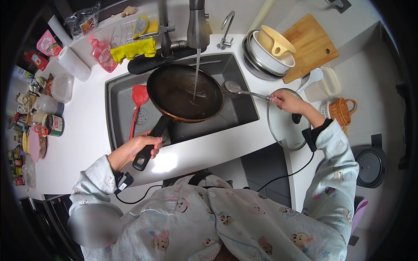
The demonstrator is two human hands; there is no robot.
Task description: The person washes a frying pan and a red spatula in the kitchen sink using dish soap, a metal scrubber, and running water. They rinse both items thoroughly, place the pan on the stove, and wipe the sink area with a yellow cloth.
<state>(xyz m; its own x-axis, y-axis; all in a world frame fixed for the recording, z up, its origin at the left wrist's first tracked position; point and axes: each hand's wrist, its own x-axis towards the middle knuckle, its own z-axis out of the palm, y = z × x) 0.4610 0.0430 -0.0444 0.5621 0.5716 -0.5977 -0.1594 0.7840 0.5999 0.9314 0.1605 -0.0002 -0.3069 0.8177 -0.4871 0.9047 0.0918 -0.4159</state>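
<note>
My left hand (pixel 140 145) grips the black handle of a dark frying pan (pixel 183 91), which is held over the grey sink (pixel 235 114). Water runs from the faucet (pixel 198 31) into the pan, and a little liquid shows on its bottom. In my right hand (pixel 287 101) is the handle of a metal spoon-shaped utensil (pixel 251 93). Its head is at the pan's right rim, over a dark scouring pad (pixel 230 91); whether they touch I cannot tell. A red spatula (pixel 137 102) leans in the sink's left part, beside the drain.
A glass lid (pixel 284 127) lies right of the sink, under my right forearm. Stacked bowls (pixel 258 65) and a wooden cutting board (pixel 307 49) stand behind it. A yellow cloth (pixel 134 51), pink soap bottle (pixel 103 55) and paper roll (pixel 74 64) line the back left. Jars (pixel 54 124) crowd the left.
</note>
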